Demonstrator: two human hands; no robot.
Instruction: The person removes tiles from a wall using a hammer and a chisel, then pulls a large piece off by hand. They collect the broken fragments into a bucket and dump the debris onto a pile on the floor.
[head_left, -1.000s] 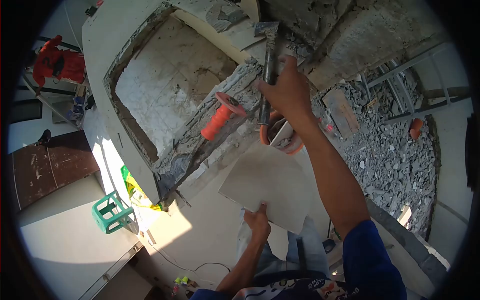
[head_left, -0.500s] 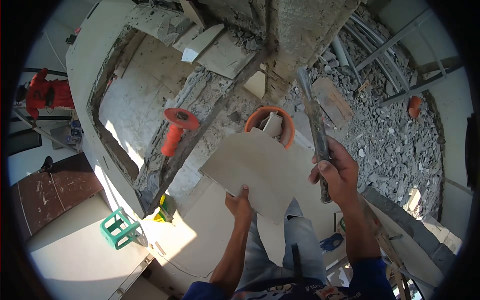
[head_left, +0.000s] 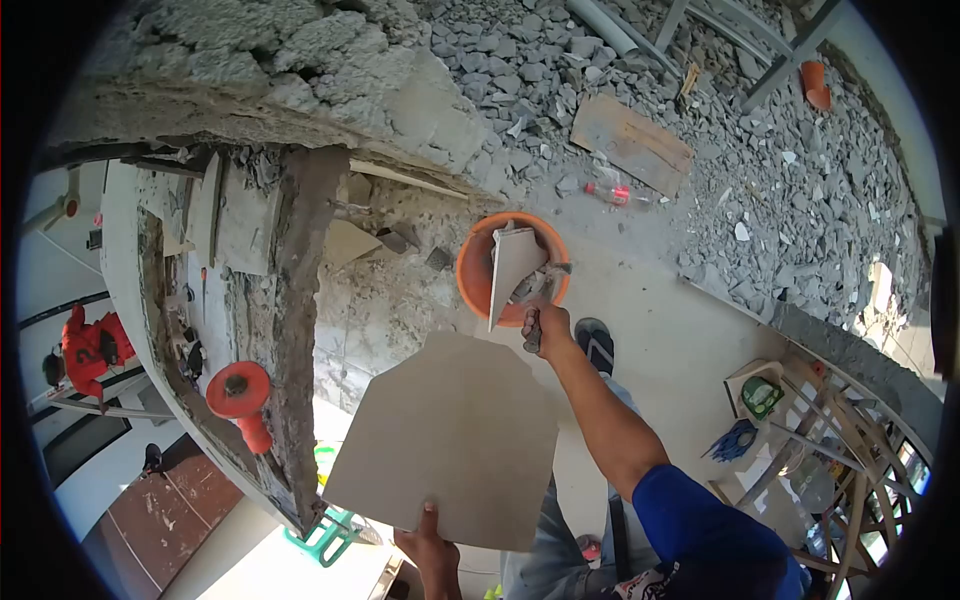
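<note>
My left hand (head_left: 430,550) grips the lower edge of a large grey-beige tile piece (head_left: 450,440), thumb on top; its other fingers are hidden beneath. The tile has a broken, angled upper edge. My right hand (head_left: 548,332) is closed around a dark handled tool (head_left: 533,338) at the lower right rim of an orange bucket (head_left: 466,285). The tool's far end is hard to tell from the rubble. Inside the bucket stand a pale tile shard (head_left: 512,262) and smaller broken pieces.
A red-guarded chisel (head_left: 240,392) rests on the broken wall edge (head_left: 300,300) at left. Rubble (head_left: 760,210), a board (head_left: 632,145) and a bottle (head_left: 612,193) lie beyond the bucket. A person in red (head_left: 92,350) is far left; wooden pieces (head_left: 850,480) stand right.
My right hand has moved with the tool from an upright hold beside the tile to the bucket. The tile now sits lower in view, and the camera view has shifted and turned.
</note>
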